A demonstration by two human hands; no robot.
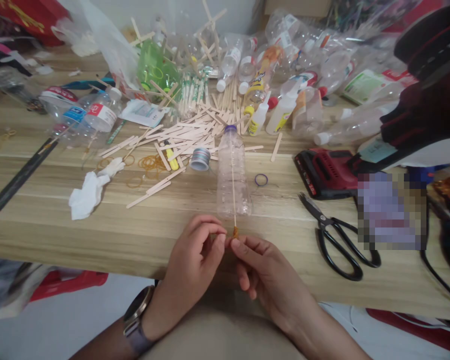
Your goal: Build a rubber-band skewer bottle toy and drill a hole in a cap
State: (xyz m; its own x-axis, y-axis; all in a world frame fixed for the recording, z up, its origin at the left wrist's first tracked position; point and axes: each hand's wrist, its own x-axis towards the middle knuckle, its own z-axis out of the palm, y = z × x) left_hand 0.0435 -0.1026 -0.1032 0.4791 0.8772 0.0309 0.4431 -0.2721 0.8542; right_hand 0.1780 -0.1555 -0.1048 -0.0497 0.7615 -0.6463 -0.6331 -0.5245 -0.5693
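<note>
A thin wooden stick [233, 195] runs toward me along a clear plastic bottle [225, 175] with a purple cap, which lies on the table. Whether the stick is inside or on top of the bottle I cannot tell. An orange rubber band [235, 232] is wound around the stick's near end. My right hand [266, 272] pinches that end between thumb and forefinger, its other fingers curled below. Close beside it, my left hand [195, 257] has thumb and forefinger pressed together at the rubber band. The fingertips mostly hide what they grip.
Scissors [324, 220] and a red-black power tool [326, 172] lie to the right. Wooden craft sticks [195, 131], a wire spool [200, 159], loose rubber bands [150, 162] and crumpled tissue [86, 195] are left. Several plastic bottles [230, 57] and glue bottles [281, 115] stand behind.
</note>
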